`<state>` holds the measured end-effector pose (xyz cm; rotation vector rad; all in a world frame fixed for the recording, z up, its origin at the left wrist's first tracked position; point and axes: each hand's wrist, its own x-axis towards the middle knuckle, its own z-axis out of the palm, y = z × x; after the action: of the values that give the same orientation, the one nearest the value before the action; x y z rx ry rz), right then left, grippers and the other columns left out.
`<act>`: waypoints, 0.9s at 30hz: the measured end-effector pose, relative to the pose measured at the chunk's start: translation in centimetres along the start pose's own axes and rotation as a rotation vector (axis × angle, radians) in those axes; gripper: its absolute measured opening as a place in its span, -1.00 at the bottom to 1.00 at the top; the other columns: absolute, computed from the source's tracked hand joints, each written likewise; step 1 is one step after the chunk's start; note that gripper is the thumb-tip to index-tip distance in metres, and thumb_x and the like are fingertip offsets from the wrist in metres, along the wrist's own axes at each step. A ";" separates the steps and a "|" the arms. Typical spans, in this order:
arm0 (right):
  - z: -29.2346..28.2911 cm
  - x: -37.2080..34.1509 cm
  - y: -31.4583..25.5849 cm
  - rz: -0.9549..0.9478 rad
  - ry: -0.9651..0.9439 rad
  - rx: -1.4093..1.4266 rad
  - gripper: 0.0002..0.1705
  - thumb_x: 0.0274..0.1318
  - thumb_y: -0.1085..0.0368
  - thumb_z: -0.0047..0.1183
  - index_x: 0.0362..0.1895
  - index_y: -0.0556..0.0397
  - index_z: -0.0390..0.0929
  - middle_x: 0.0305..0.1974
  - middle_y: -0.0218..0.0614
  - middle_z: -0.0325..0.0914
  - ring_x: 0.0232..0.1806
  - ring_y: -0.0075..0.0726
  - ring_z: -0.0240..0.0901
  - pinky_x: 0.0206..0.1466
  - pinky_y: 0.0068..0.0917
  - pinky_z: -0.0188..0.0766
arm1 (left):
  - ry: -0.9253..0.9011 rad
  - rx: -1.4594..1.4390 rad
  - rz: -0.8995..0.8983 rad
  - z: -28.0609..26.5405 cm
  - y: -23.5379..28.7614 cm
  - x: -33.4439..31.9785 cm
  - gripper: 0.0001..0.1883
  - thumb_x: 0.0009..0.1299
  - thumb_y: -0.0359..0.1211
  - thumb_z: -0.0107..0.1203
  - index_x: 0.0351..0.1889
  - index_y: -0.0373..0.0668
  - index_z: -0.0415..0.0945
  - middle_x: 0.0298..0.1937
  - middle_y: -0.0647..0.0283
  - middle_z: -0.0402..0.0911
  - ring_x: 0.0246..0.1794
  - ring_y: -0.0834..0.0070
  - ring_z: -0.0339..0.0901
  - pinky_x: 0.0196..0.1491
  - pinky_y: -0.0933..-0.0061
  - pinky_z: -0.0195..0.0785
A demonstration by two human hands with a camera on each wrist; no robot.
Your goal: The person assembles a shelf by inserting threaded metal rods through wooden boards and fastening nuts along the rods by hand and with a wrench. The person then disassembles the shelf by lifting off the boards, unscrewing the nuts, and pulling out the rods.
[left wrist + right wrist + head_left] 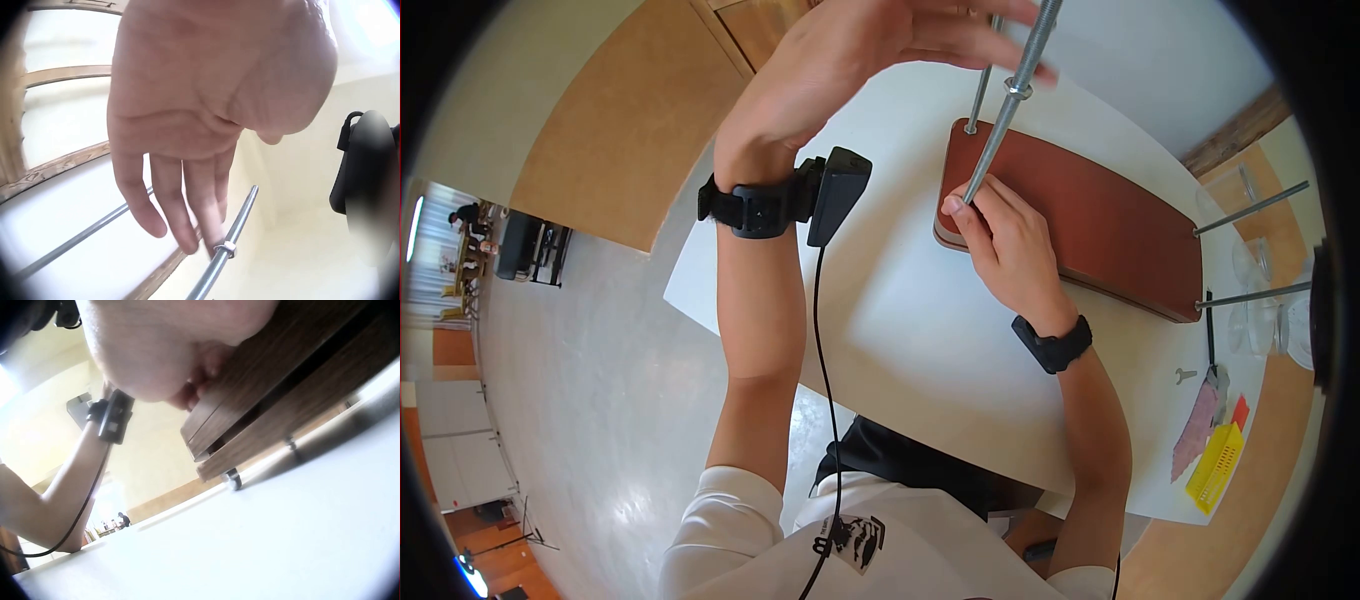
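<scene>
A reddish-brown board (1100,210) lies on the table with upright threaded rods at its corners. In the right wrist view it is two dark wooden layers (262,406) with a gap between and a metal nut (232,480) underneath. My right hand (1015,235) pinches the foot of the near-left threaded rod (997,133) between thumb and fingers, against the board. Part-way up that rod sits a hex nut (1018,88). Beside it, my left hand (840,60) is raised with its fingers extended; in the left wrist view, the fingertips are right by the nut (225,249).
Another rod (978,103) stands at the far-left corner, and two more rods (1250,208) project at the right end. On the white table (880,330) are a small wrench (1185,376), a pink cloth (1195,430), a yellow basket (1217,468) and clear plastic containers (1255,260). A black cable (824,370) hangs from my left wrist.
</scene>
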<state>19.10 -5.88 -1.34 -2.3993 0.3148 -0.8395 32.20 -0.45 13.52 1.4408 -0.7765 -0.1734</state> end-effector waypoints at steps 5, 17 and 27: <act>-0.1 -0.3 0.2 0.016 0.004 0.004 -0.75 0.46 0.21 0.00 -0.23 0.14 0.53 -0.36 -0.23 0.51 -0.36 -0.07 0.50 -0.30 -0.19 0.44 | -0.402 -0.025 0.142 -6.9 -3.8 5.0 -0.06 0.62 0.35 -0.56 -0.14 -0.26 0.70 -0.39 0.11 0.71 -0.38 0.40 0.67 -0.02 0.23 0.51; -0.2 -0.1 0.1 0.009 0.005 0.018 -0.75 0.46 0.22 0.01 -0.23 0.15 0.53 -0.36 -0.23 0.51 -0.36 -0.07 0.50 -0.30 -0.20 0.45 | -1.234 -0.648 0.201 -10.2 -5.2 10.4 -0.02 0.62 0.35 -0.60 -0.04 -0.32 0.67 -0.25 0.01 0.74 -0.25 0.29 0.70 0.09 0.19 0.49; -0.1 -0.1 0.2 -0.007 0.002 0.003 -0.75 0.46 0.22 0.01 -0.23 0.14 0.52 -0.35 -0.22 0.51 -0.36 -0.06 0.50 -0.29 -0.18 0.45 | -0.485 -0.034 0.265 -8.3 -4.0 7.0 -0.07 0.66 0.29 -0.60 -0.04 -0.32 0.68 -0.33 0.07 0.73 -0.24 0.32 0.71 0.10 0.29 0.49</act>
<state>18.90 -6.07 -1.46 -2.3983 0.3063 -0.8446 43.49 1.85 12.94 1.2612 -1.3446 -0.3361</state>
